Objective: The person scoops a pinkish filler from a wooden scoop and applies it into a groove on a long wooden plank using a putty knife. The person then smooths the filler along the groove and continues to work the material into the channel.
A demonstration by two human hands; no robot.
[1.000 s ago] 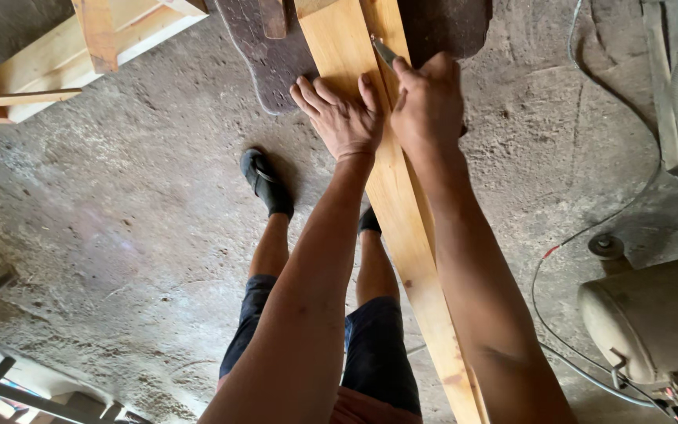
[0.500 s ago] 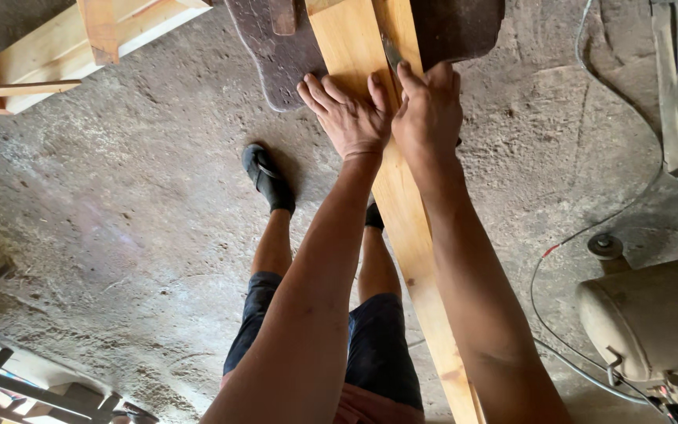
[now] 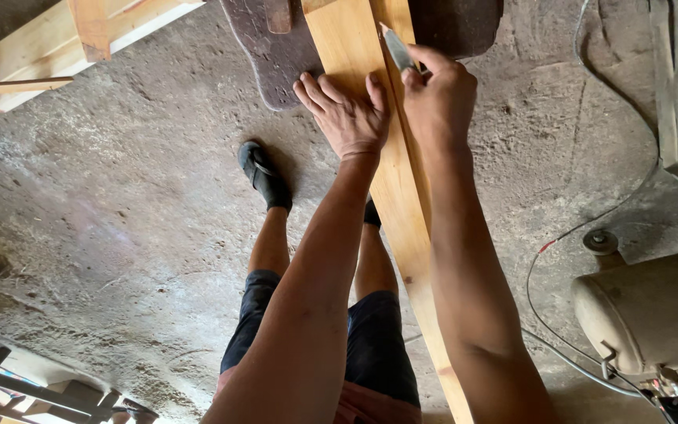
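Both hands have barely shifted along the plank [image 3: 402, 228] over the last second: the left hand [image 3: 347, 118] lies flat as before, fingers spread and open, pressing the board near its left edge, and the right hand [image 3: 437, 98] has crept slightly toward the far end. Its grip is closed around a pencil [image 3: 396, 49] whose tip sits on the wood along the narrow strip [image 3: 417, 169] lying at the plank's right edge. With so little travel, it looks like a slow, steadied marking stroke, the plank running from the dark board [image 3: 276, 55] back past the legs above the concrete floor [image 3: 119, 220].
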